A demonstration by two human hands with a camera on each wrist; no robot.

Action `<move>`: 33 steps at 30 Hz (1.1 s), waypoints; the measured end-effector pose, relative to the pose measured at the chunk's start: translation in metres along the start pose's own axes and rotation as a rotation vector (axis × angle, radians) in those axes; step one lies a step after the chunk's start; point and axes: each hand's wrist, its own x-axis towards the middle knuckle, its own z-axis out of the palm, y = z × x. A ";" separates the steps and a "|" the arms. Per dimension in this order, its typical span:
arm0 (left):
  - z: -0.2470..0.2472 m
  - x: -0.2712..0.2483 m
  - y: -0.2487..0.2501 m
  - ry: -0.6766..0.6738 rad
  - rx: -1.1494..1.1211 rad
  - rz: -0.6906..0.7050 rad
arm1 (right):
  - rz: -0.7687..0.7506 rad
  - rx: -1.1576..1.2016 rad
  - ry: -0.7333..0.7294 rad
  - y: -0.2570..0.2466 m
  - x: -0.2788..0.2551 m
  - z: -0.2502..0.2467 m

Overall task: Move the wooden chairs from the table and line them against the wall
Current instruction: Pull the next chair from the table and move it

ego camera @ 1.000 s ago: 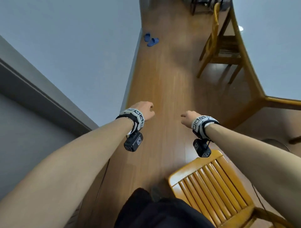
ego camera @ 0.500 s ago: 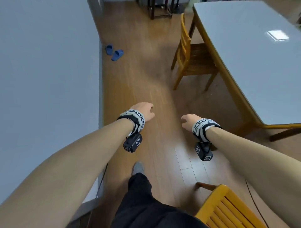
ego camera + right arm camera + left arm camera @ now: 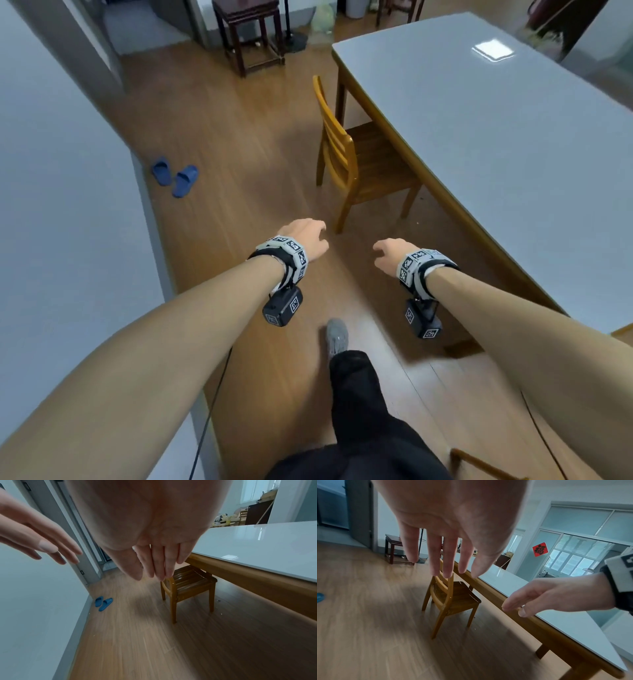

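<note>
wooden chair (image 3: 356, 161) at the table (image 3: 496, 144), both empty hands apart from it

**Soft, cool daylight with wide-angle stretch**

Light is even and dim-cool. A bright square of glare sits near the far right corner of the table (image 3: 507, 144), and pale streaks lie on its top in the wrist views. The chair (image 3: 346, 161) throws a soft, broad shadow across the floor (image 3: 239, 137) on its left. Windows (image 3: 570, 561) glow washed-out. Both wrist views bend straight lines at the edges; the left hand (image 3: 453, 513) and right hand (image 3: 150, 520) loom large and soft, and the floor streaks with motion blur.
</note>
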 end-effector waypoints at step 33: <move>-0.162 0.604 -0.177 -0.205 0.129 0.507 | 0.468 0.366 0.069 -0.106 0.469 -0.221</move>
